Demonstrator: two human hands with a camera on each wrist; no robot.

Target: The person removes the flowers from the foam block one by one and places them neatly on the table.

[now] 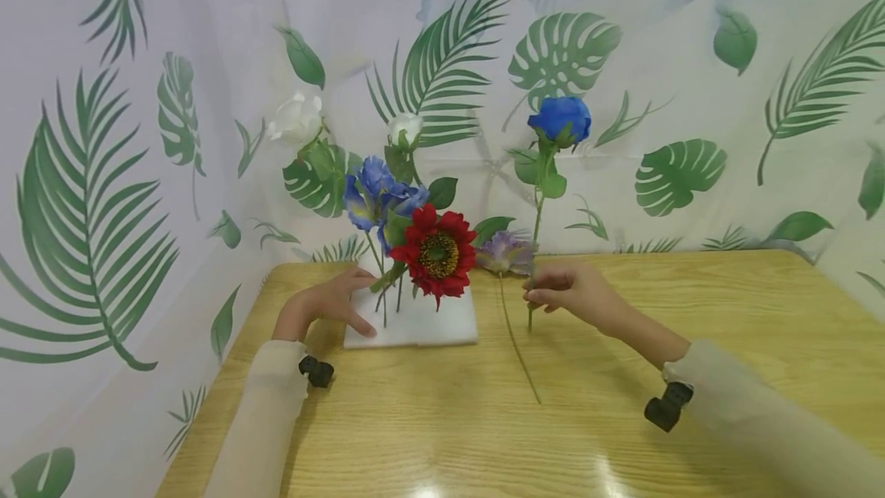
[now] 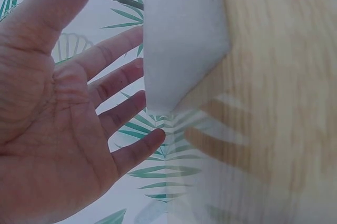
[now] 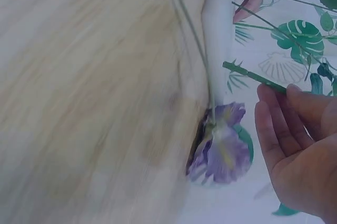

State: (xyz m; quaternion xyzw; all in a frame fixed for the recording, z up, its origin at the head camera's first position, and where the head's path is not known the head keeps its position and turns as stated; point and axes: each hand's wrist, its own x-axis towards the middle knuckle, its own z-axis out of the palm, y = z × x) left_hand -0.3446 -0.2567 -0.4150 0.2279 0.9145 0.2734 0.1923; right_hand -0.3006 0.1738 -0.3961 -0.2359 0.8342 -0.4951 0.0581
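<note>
My right hand pinches the lower stem of an artificial blue rose, which stands upright above the table; its cut stem end sticks out past the fingertips in the right wrist view. My left hand rests at the left side of a white foam block. Its fingers are spread and fairly straight against the foam in the left wrist view. Flowers stand in the block: a red sunflower-like bloom, a blue iris, and white roses at the back.
A purple iris lies on the wooden table between the block and my right hand, its stem pointing toward me. Behind the table hangs a white cloth printed with green leaves.
</note>
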